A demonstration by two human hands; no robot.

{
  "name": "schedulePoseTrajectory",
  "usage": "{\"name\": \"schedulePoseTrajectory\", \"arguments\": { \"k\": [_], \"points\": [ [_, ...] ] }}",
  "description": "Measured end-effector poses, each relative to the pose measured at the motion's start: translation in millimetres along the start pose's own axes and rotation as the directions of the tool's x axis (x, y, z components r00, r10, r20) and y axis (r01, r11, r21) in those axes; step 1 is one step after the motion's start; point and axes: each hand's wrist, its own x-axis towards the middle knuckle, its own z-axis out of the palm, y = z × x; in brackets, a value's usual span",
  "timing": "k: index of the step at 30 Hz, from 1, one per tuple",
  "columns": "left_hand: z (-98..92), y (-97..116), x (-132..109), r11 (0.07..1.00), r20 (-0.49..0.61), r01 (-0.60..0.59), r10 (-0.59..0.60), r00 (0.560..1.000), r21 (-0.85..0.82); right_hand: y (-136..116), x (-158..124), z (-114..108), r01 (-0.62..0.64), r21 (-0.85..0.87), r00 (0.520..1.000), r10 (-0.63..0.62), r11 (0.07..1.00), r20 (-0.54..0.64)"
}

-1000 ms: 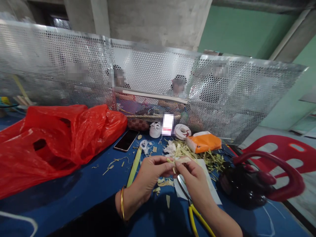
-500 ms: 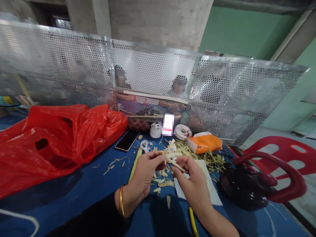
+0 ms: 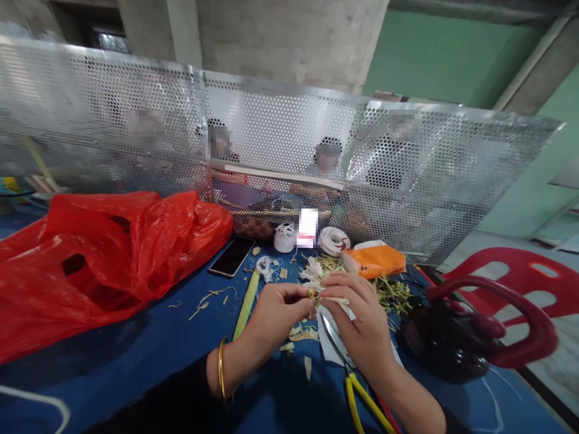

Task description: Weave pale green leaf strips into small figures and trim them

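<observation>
Left hand [image 3: 277, 314] and right hand [image 3: 365, 316] are pinching a thin pale-yellow plant strip [image 3: 335, 299] above the blue bench [image 3: 181, 343]. Right hand is partly covering yellow-handled metal shears [image 3: 354, 395] and a white paper sheet [image 3: 329, 346]. Orange-and-white soft packet [image 3: 377, 260] is lying against cut green stems [image 3: 394, 294]. Perforated metal screen [image 3: 280, 126] is standing behind. Crumpled red plastic bag [image 3: 145, 241] is sprawling left, round black kettle [image 3: 446, 340] is sitting right; their contents aren't showing.

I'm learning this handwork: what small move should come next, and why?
Perhaps draw the thin, pale plant-fibre strip snug with the right hand: its end sticks out between that thumb and fingers, while the left hand pinches the small yellow-green piece.
</observation>
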Motion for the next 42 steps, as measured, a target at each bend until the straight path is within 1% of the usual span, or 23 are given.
{"name": "schedulePoseTrajectory", "arguments": {
  "k": [3,8,10,13,16,19,25,28,32,35,40,42],
  "points": [
    [-0.5,-1,-1,0.999,0.022,0.022,-0.023,1.000,0.039,0,1,1,-0.093,0.084,0.994,0.088,0.992,0.065],
    [-0.2,-1,-2,0.997,0.060,0.016,-0.021,0.998,0.080,-1,-3,5,-0.204,0.092,0.976,0.195,0.975,0.100],
    [1.3,-1,-2,0.998,0.050,0.038,-0.040,0.998,0.047,-1,-5,7,-0.282,0.094,0.956,0.271,0.955,0.111],
    [4.5,-2,-3,0.996,0.022,0.076,-0.075,0.997,-0.039,-1,-8,10,-0.414,0.112,0.906,0.397,0.903,0.151],
    [6.2,-4,-3,0.990,0.008,0.097,-0.097,0.995,-0.103,-2,-11,13,-0.477,0.136,0.873,0.452,0.868,0.183],
    [6.0,-5,-4,0.986,0.003,0.121,-0.121,0.993,-0.114,-3,-12,15,-0.500,0.149,0.862,0.473,0.853,0.184],
    [7.1,-4,-5,0.977,-0.034,0.144,-0.151,0.988,-0.160,-5,-11,17,-0.503,0.152,0.862,0.481,0.851,0.160],
    [7.8,-6,-4,0.972,-0.034,0.148,-0.157,0.987,-0.181,-4,-11,19,-0.515,0.158,0.855,0.494,0.842,0.157],
    [7.8,-10,-3,0.957,-0.027,0.184,-0.195,0.980,-0.225,-3,-13,22,-0.528,0.173,0.849,0.507,0.832,0.152],
    [9.3,-10,-3,0.957,-0.027,0.177,-0.188,0.982,-0.231,-4,-12,23,-0.546,0.224,0.838,0.523,0.807,0.156],
    [11.9,-7,-4,0.966,-0.042,0.144,-0.157,0.987,-0.215,-4,-10,23,-0.597,0.299,0.802,0.570,0.745,0.181],
    [11.5,-9,-4,0.969,-0.039,0.139,-0.150,0.988,-0.202,-4,-10,24,-0.600,0.306,0.799,0.576,0.739,0.174]
  ]
}}
